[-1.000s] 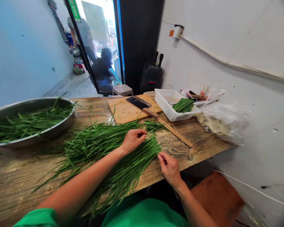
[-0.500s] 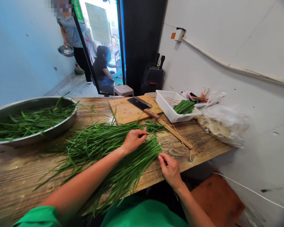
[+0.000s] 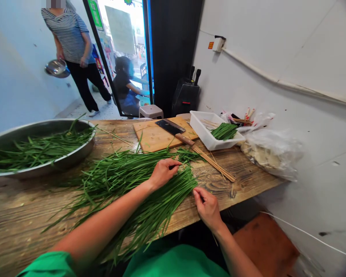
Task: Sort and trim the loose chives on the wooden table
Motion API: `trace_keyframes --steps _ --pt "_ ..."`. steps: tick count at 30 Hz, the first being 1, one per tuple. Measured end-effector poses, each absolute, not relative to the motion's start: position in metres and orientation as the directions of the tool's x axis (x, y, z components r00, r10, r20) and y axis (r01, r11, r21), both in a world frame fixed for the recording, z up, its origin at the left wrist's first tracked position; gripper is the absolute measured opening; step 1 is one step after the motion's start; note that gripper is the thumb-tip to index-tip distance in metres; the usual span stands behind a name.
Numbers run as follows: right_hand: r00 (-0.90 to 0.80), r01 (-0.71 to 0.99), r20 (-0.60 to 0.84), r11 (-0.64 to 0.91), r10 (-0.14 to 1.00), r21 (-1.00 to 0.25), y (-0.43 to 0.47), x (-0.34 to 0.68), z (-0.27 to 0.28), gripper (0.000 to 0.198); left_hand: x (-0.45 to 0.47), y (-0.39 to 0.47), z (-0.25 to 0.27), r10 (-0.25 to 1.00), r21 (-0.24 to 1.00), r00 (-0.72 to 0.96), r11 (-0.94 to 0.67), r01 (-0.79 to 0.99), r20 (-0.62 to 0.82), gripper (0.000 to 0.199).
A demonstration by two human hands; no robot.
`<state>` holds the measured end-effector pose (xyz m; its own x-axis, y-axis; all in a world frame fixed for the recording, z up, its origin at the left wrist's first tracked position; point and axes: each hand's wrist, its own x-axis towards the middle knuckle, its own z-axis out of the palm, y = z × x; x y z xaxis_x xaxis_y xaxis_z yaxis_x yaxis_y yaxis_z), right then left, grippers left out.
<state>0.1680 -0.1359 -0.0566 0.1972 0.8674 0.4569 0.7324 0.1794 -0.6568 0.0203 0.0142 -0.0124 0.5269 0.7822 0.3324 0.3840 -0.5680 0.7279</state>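
Note:
Long green garlic chives (image 3: 173,192) lie spread in a thick layer across the wooden table, their cut ends toward the right. Resting over them, my left hand (image 3: 165,173) is closed in a pinch near those ends; what sits between the fingertips is too small to make out. My right hand (image 3: 207,206) is closed too, at the table's front edge just right of the chive ends. A thin stick (image 3: 215,239), looking like a skewer, shows below its wrist and seems held in it. Loose bamboo skewers (image 3: 215,163) lie beyond it.
A large metal basin (image 3: 88,144) of greens stands left. Behind the chives are a cutting board (image 3: 150,136) and a cleaver (image 3: 173,129). A white tub (image 3: 213,143) with chives and a plastic bag (image 3: 272,152) stand right. A person (image 3: 72,42) carries a metal bowl (image 3: 57,68).
The person in the striped top has stepped left and nearer, with the metal bowl. Both my hands and the chives stay almost exactly where they were.

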Motion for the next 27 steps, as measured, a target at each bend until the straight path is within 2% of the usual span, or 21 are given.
trace_keyframes --steps 4,8,10,12,14,17,21,24,27 --pt "0.203 0.737 0.462 0.176 0.863 -0.653 -0.136 0.167 -0.056 0.023 0.021 0.007 -0.013 0.716 0.693 0.606 -0.631 0.348 0.347 0.024" --pt "0.207 0.722 0.443 0.169 0.872 -0.671 -0.138 0.168 -0.058 0.022 0.012 0.006 0.002 0.595 0.663 0.754 -0.686 0.299 0.276 0.027" --pt "0.209 0.713 0.437 0.169 0.875 -0.68 -0.138 0.168 -0.059 0.022 0.0 0.013 0.018 0.636 0.611 0.721 -0.695 0.379 0.275 0.026" --pt "0.209 0.71 0.443 0.177 0.872 -0.682 -0.139 0.168 -0.058 0.021 -0.013 0.024 0.034 0.731 0.482 0.61 -0.672 0.563 0.306 0.023" --pt "0.203 0.712 0.451 0.185 0.869 -0.678 -0.139 0.168 -0.058 0.022 -0.025 0.033 0.043 0.773 0.332 0.583 -0.634 0.699 0.249 0.018" --pt "0.2 0.711 0.459 0.193 0.866 -0.676 -0.138 0.168 -0.057 0.023 -0.035 0.039 0.039 0.747 0.162 0.651 -0.665 0.729 0.137 0.012" --pt "0.195 0.721 0.473 0.201 0.859 -0.663 -0.138 0.168 -0.058 0.023 -0.04 0.04 0.023 0.736 0.031 0.668 -0.674 0.738 0.111 0.01" --pt "0.196 0.726 0.476 0.199 0.858 -0.658 -0.138 0.168 -0.06 0.022 -0.043 0.043 0.019 0.731 0.008 0.674 -0.679 0.734 0.109 0.012" --pt "0.194 0.723 0.479 0.205 0.856 -0.66 -0.138 0.169 -0.06 0.023 -0.046 0.045 0.021 0.705 0.056 0.702 -0.708 0.704 0.103 0.012"
